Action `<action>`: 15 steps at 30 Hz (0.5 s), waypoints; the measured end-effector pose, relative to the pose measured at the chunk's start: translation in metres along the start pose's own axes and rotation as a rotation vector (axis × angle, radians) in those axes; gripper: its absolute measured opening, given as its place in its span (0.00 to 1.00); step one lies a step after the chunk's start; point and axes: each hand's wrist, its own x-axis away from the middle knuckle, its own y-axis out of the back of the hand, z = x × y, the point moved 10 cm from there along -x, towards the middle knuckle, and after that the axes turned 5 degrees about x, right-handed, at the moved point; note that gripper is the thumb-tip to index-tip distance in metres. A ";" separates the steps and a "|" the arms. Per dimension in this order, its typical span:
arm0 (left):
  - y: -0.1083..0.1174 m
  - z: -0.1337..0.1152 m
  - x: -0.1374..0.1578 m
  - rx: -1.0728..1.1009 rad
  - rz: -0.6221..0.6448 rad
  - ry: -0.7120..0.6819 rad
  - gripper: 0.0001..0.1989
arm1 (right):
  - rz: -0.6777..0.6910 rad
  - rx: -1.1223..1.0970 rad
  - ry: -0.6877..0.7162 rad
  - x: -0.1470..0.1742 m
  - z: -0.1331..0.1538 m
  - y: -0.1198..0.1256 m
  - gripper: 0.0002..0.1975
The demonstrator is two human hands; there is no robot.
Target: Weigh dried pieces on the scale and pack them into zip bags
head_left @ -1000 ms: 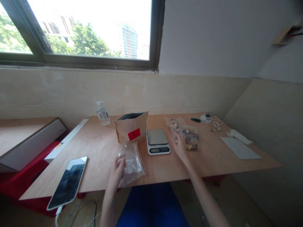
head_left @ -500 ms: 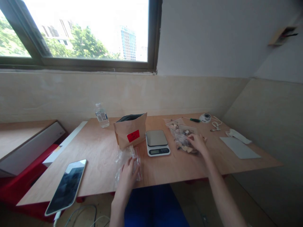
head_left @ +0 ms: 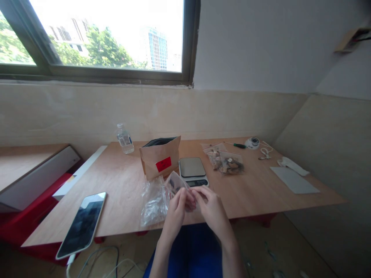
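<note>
Both hands meet in front of the white kitchen scale (head_left: pixel 193 168), near the table's front edge. My left hand (head_left: pixel 176 208) pinches one side of a small clear zip bag (head_left: pixel 175 183) with dark bits inside. The fingers of my right hand (head_left: pixel 209 204) are closed on the bag's other side, along its edge. Just left of them lies a heap of clear plastic bags (head_left: pixel 153 202). A brown paper pouch (head_left: pixel 159 157) with a red label stands open at the top behind the heap. Filled zip bags (head_left: pixel 232 163) rest right of the scale.
A phone (head_left: pixel 82 224) on a cable lies at the left front edge. A water bottle (head_left: pixel 125 139) stands at the back left. At the back right are a green-handled screwdriver (head_left: pixel 239 146), a dome camera (head_left: pixel 252 143), a white cable (head_left: pixel 264 153) and a white sheet (head_left: pixel 294 180).
My right hand has come from the filled bags to the middle with a small zip bag. My left hand has left the heap of clear bags and grips that zip bag too.
</note>
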 end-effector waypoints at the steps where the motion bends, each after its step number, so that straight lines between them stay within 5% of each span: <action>1: 0.005 -0.001 0.000 -0.025 -0.015 -0.009 0.21 | 0.024 -0.027 0.000 0.000 0.000 -0.004 0.11; 15: 0.035 -0.006 0.000 -0.175 -0.179 -0.102 0.19 | 0.034 -0.399 -0.138 0.001 -0.018 -0.036 0.12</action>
